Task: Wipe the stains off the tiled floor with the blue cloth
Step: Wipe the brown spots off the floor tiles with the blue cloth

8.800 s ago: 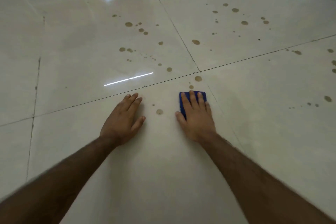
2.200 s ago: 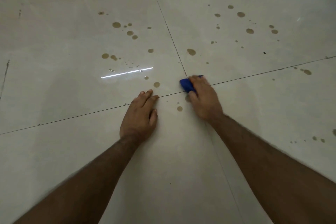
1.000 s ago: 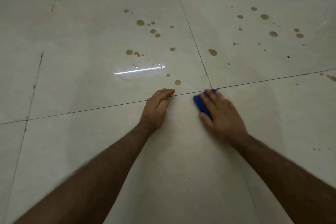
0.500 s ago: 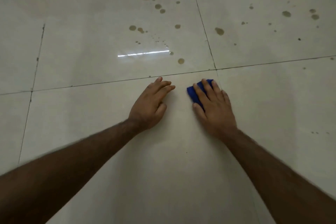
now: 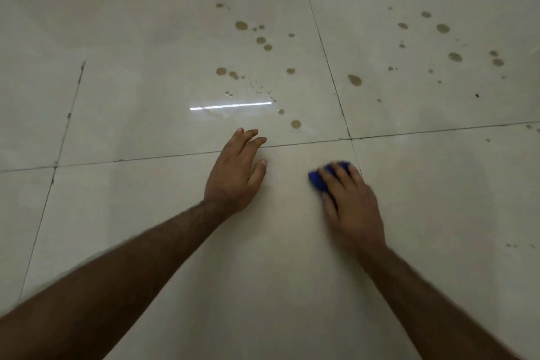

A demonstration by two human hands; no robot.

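While I watch from far away, the right hand (image 5: 352,204) lies flat on the blue cloth (image 5: 317,180), fingers (image 5: 340,174) straight and a little spread, pressing it onto the tiled floor (image 5: 263,242). It looks blurry, so I cannot tell how far the thumb bends. Only a bit of cloth peeks out past the fingertips and beside the pointer finger — the rest is hidden under the palm. The left hand (image 5: 235,174) rests flat on the bare tile with straight fingers, holding nothing; its fingertips reach across the dark grout line (image 5: 423,133). Just beyond those fingertips sit brown stains (image 5: 296,124) — more are scattered farther out, past both hands. A bright streak of light (image 5: 230,105) shines ahead of the left fingertips.
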